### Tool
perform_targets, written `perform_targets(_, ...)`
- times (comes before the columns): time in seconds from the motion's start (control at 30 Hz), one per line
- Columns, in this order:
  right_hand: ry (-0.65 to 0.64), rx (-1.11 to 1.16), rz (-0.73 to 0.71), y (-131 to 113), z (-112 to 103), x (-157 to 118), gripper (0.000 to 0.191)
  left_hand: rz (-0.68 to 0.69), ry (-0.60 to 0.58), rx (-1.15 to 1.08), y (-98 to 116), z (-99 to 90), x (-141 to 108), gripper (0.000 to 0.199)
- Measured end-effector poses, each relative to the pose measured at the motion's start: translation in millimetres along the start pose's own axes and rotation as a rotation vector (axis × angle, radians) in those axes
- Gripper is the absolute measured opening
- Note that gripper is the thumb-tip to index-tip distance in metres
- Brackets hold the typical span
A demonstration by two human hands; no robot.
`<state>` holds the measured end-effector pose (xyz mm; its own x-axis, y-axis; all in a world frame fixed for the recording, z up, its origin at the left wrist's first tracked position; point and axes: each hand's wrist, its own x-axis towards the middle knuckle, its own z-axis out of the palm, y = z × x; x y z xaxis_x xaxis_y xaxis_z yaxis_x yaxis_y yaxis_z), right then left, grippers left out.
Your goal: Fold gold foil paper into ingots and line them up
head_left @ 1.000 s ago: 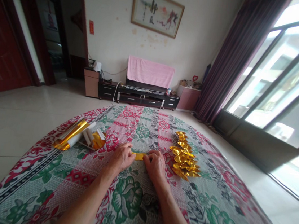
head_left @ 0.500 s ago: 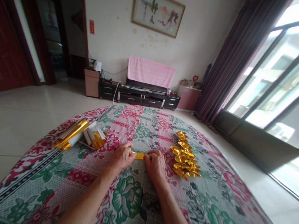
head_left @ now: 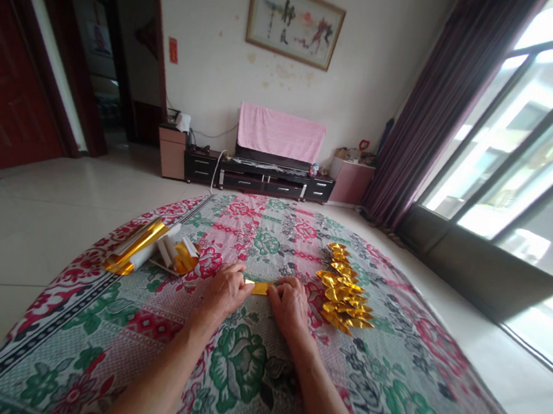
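Note:
Between my two hands lies a narrow folded strip of gold foil paper point(head_left: 260, 288), low over the middle of the tablecloth. My left hand point(head_left: 227, 290) pinches its left end with curled fingers. The right end is gripped by my right hand point(head_left: 289, 303), thumb pressed on the foil. Both ends of the strip are hidden under the fingers. To the right of my right hand stands a row of folded gold foil pieces point(head_left: 344, 292) with pointed ends, nested together. Curled gold and white foil sheets point(head_left: 138, 247) lie to the left of my left hand.
A round table bears a floral tablecloth point(head_left: 237, 363) in red, green and grey. Beyond it, a low black TV cabinet point(head_left: 259, 183) stands against the wall, with a pink cloth point(head_left: 282, 130) over the screen. A purple curtain point(head_left: 433, 119) hangs beside the large window on the right.
The whole view has shifted slightly to the right. Both hands keep their hold on the gold strip, with almost no movement against the table.

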<state>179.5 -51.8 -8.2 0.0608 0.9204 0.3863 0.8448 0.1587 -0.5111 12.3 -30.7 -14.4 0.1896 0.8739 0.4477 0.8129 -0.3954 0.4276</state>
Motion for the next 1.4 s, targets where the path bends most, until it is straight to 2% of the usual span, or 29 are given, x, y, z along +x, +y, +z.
perform_targets(0.53, -0.004, -0.016, 0.009, -1.0, 0.3, -1.1, 0.024, 0.010, 0.059, -0.056, -0.3, 0.6, -3.0, 0.026)
perform_targets(0.83, -0.011, -0.016, 0.012, -1.6, -0.8, -1.1, 0.025, 0.031, 0.043, -0.047, -5.8, 2.6, -2.5, 0.027)
perform_targets(1.0, 0.005, -0.010, -0.009, -1.0, -0.3, -1.9, 0.025, 0.024, 0.092, -0.082, -9.1, 5.2, -2.1, 0.011)
perform_targets(1.03, 0.008, -0.011, -0.012, -1.0, -0.2, -2.2, 0.025, 0.033, 0.095, -0.086, -9.3, 5.1, -2.1, 0.013)
perform_targets(1.13, 0.019, -0.026, -0.026, -0.8, 0.4, -2.8, 0.024, 0.070, 0.076, -0.078, -8.6, 3.4, -2.0, 0.016)
perform_targets(1.3, 0.041, -0.083, -0.067, -2.6, -1.0, -3.7, 0.012, 0.092, 0.049, -0.033, -5.4, -0.8, -1.9, 0.014)
perform_targets(1.4, 0.018, -0.099, -0.077, -4.1, -3.0, -3.9, 0.014, 0.108, 0.047, -0.025, -4.2, -1.8, -1.4, 0.012)
